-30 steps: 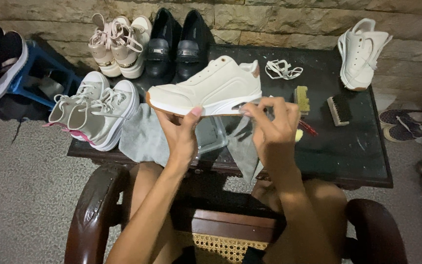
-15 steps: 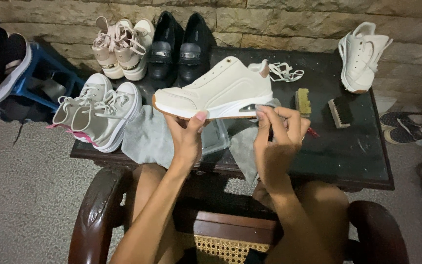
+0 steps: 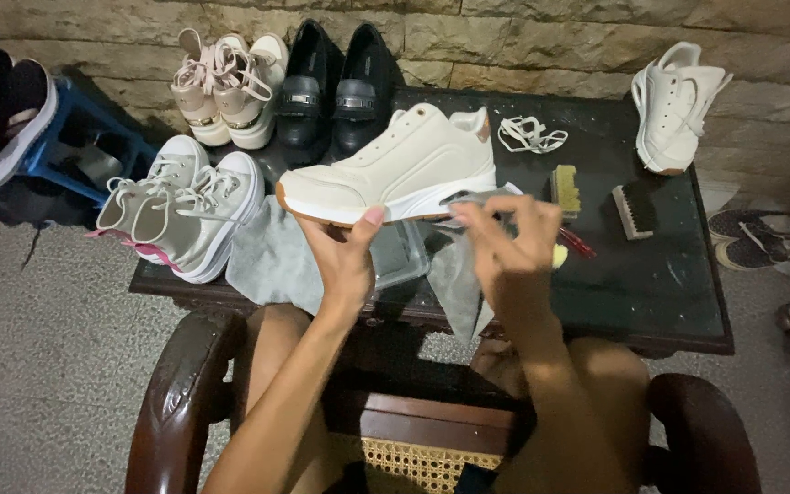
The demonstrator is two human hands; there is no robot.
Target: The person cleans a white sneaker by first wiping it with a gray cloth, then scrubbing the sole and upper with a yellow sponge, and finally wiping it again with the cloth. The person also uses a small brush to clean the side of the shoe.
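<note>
My left hand (image 3: pixel 345 261) grips a cream lace-less sneaker (image 3: pixel 395 165) from below by its sole, holding it level above a dark table (image 3: pixel 660 284). My right hand (image 3: pixel 509 242) pinches a grey cloth (image 3: pixel 457 288) against the sole at the heel end. The cloth hangs down over the table's front edge.
On the table: grey high-tops (image 3: pixel 185 206), a clear shallow tray (image 3: pixel 400 256), another grey cloth (image 3: pixel 272 261), white laces (image 3: pixel 530 135), two brushes (image 3: pixel 564 187) (image 3: pixel 631 209), a white sneaker (image 3: pixel 674 105) against the stone wall. Beige platforms (image 3: pixel 226 87) and black loafers (image 3: pixel 336 87) stand behind. A wooden chair's arms (image 3: pixel 171 412) flank my knees.
The sneaker has tilted slightly, toe lower, and shifted a little right. My right hand with the cloth has slid along the sole at the heel end.
</note>
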